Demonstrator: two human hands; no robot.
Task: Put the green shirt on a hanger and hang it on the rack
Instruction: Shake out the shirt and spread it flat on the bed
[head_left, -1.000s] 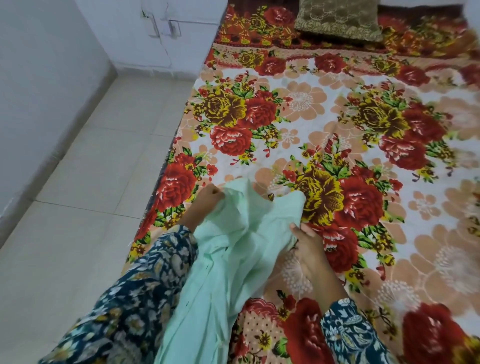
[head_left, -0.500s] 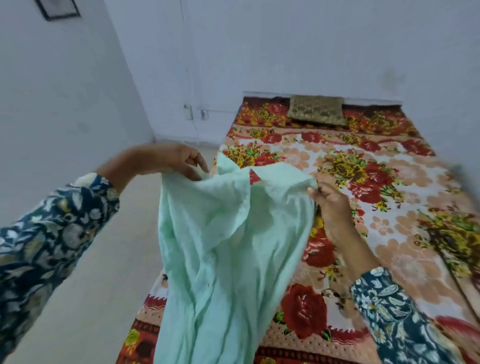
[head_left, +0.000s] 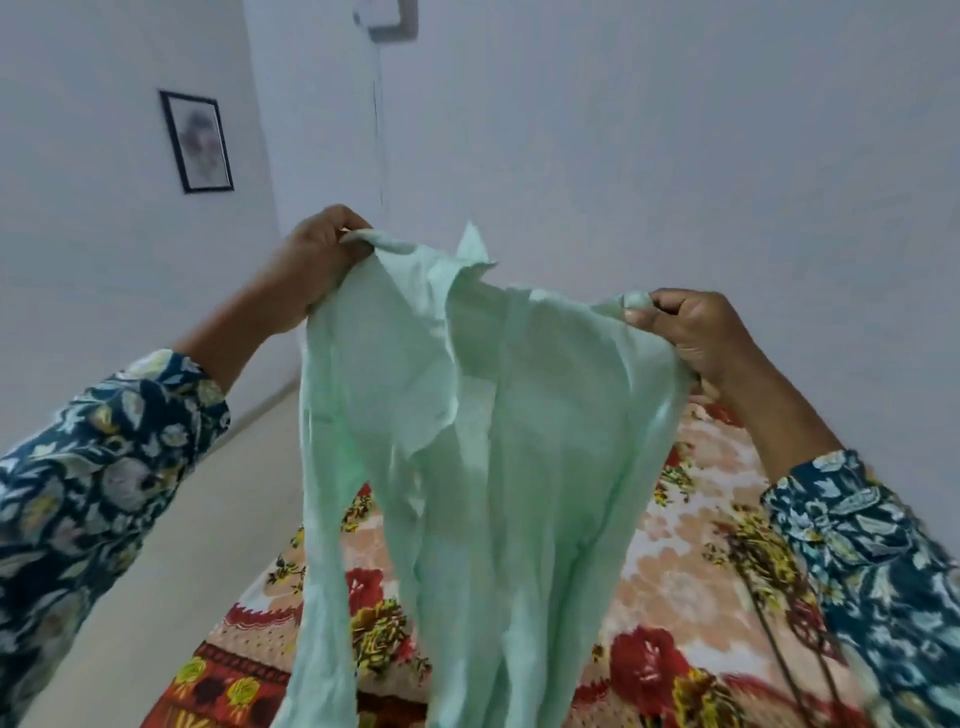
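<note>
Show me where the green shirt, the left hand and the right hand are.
green shirt (head_left: 498, 415): head view, middle of the hanging cloth.
left hand (head_left: 317, 265): head view, back of the hand.
right hand (head_left: 696, 332): head view, knuckles.

Soft, even indoor light without hard shadows; wide-angle bending at the edges, motion blur smearing the bedspread (worst toward 5 o'clock).

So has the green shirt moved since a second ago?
Yes. The green shirt has gone up: it lay bunched on the bed and now hangs above it, held by the left hand and right hand.
</note>
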